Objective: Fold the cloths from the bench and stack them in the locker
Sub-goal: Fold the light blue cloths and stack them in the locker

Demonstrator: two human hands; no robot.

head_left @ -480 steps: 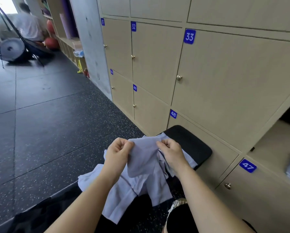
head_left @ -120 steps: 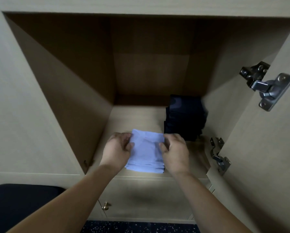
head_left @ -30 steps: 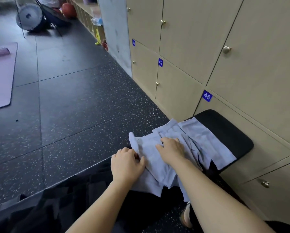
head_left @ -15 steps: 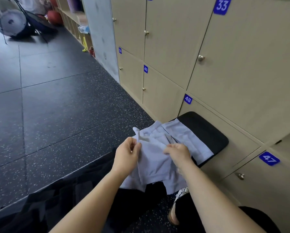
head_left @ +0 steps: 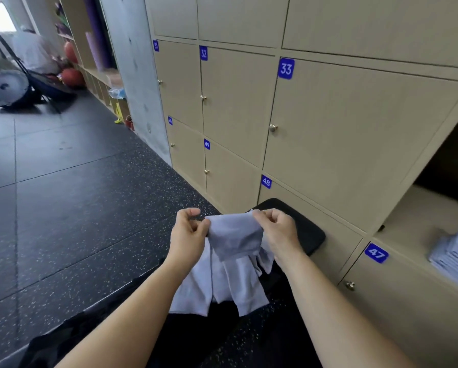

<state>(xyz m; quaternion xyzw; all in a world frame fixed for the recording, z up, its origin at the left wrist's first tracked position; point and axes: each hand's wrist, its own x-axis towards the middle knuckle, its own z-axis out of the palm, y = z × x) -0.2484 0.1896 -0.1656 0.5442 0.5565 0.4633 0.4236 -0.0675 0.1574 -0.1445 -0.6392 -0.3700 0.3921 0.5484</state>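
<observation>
Held up over the black worktop: pale cloth, pinched at its top corners by left hand and right hand, each grip clamped on the fabric. Loose cloths heaped beneath on the worktop. Folded stack inside the open locker at right, above blue label "47". Other door labels: "33", "48".

Cloths on bench; stack in locker right.

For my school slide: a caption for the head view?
Left hand and right hand hold a cloth over the bench.
</observation>
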